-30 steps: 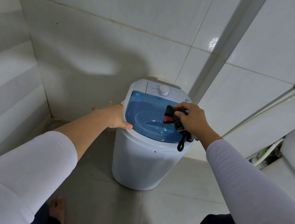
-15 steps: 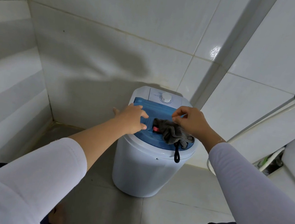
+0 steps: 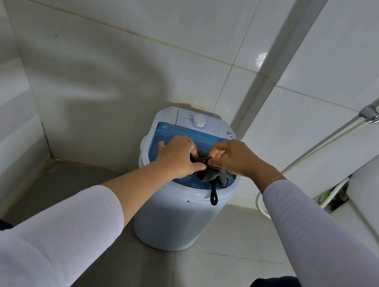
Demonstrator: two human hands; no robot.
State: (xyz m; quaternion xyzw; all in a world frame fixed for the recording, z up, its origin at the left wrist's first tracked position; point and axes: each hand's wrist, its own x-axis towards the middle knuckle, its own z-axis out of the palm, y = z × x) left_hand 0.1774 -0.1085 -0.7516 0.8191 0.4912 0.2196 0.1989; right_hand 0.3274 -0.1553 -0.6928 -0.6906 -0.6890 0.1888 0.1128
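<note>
A small white washing machine stands on the floor in the tiled corner, its blue see-through lid shut and a white dial on the panel behind. A dark grey cloth lies bunched on the lid, with a black loop hanging over the front rim. My left hand grips the cloth's left edge. My right hand pinches the cloth's top with curled fingers. The two hands nearly touch over the lid.
White tiled walls close in behind and to the left. A white toilet sits at the right with a spray hose along the wall. Grey floor tiles spread around the machine.
My left hand has moved from the machine's left rim onto the lid and taken hold of the cloth. The cloth, held up a second ago, now lies on the lid.
</note>
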